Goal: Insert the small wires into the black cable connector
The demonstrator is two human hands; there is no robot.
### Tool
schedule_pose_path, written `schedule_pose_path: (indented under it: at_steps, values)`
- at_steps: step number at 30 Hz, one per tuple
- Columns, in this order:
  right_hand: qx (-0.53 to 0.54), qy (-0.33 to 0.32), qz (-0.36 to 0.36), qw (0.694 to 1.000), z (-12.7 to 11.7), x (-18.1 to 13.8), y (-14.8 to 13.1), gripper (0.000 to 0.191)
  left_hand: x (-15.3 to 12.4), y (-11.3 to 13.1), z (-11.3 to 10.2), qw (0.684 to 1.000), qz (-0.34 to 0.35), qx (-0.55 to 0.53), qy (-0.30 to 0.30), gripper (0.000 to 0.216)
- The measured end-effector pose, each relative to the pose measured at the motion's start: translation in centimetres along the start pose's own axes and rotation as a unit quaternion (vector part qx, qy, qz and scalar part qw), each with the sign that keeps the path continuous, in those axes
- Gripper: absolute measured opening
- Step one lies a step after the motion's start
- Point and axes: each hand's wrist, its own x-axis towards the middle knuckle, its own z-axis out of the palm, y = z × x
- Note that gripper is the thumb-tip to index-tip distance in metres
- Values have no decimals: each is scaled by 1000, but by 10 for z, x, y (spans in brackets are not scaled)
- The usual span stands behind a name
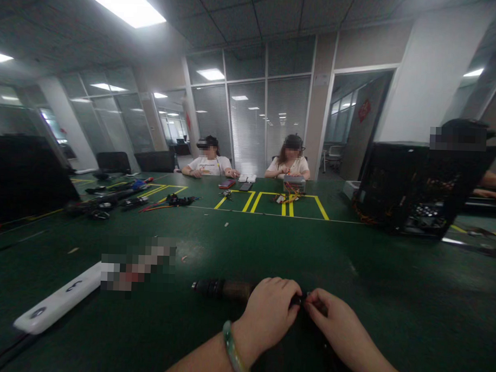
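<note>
My left hand [268, 311], with a green bangle on the wrist, is closed around a dark cylindrical part [222, 289] that lies on the green table [270, 246] and sticks out to the left of my fingers. My right hand [335, 319] pinches the right end of the same dark object, fingertips almost touching my left hand. Both hands sit at the near edge of the table. What lies under my palms is hidden.
A white strip [57, 304] lies at the near left. Two seated people [210, 163] [289, 163] work at the far side, with cables and tools [121, 198] on the left. An open black computer case [419, 186] stands at the right, another person behind it.
</note>
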Motion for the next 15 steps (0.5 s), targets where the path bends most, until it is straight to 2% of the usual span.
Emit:
schedule_pose_path:
  at_steps: [5,15]
  values:
    - [44,-8,-3,999,-2,1,0,19,-1,-2,0,1000,10,-18,5,10]
    - [46,4,19,999,0,1,4,21,-1,-4,1,999,5,-44,16,9]
